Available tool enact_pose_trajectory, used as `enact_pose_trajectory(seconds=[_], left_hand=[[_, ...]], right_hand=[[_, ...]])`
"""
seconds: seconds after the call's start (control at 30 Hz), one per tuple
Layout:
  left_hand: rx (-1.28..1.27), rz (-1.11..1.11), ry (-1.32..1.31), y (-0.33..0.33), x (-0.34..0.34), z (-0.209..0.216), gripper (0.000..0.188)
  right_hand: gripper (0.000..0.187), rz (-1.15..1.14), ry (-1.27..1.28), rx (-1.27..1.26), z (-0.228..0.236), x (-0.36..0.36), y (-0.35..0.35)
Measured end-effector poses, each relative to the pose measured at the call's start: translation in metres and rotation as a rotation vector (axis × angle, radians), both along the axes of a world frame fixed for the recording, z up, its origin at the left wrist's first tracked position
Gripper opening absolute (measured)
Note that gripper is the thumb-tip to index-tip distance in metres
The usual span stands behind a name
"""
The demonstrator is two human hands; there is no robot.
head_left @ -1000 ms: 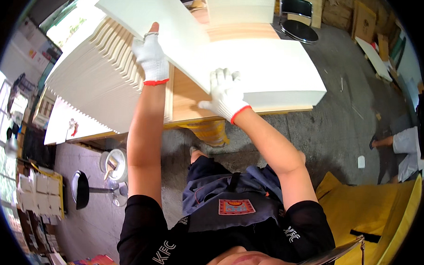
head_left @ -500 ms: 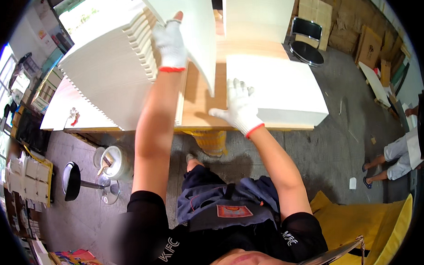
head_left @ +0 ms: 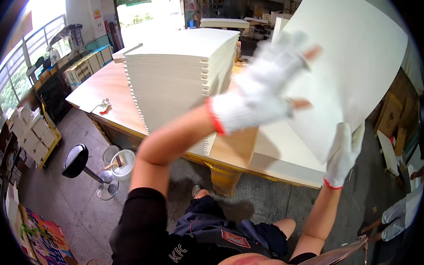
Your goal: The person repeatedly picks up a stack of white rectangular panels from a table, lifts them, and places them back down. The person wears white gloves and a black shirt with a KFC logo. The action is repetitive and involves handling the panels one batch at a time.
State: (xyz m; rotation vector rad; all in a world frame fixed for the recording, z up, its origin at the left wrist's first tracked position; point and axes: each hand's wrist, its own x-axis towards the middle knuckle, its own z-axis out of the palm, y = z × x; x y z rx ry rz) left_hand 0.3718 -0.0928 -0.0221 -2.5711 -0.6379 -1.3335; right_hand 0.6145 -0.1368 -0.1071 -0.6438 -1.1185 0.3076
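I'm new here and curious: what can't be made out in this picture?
All in the head view:
Left hand: blurred; whether it touches the white sheet is unclear.
Sheet's top: cut off by the upper edge.
Other person: upper body lost in the dark right rim.
Tall white stack: lower part hidden behind left forearm.

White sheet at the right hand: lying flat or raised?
Raised: the white sheet slants up above the low stack, right hand at its lower end.

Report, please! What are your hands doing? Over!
Left hand: spread, blurred, before sheet. Right hand: at sheet's edge, grip unclear. Sheet: tilted up over low stack. No visible obstruction.
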Motion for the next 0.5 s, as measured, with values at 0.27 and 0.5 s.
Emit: enact_pose_trajectory(seconds=[0.27, 0.5], left_hand=[[-0.652, -0.021, -0.486, 0.030, -0.180, 0.070, 0.061], [-0.563, 0.226, -0.744, 0.085, -0.294, 0.102, 0.043]], right_hand=[[0.044, -0.001, -0.271, 0.001, 0.106, -0.069, 0.071], [0.026, 0.616, -0.070, -0.191, 0.158, -0.208, 0.190]])
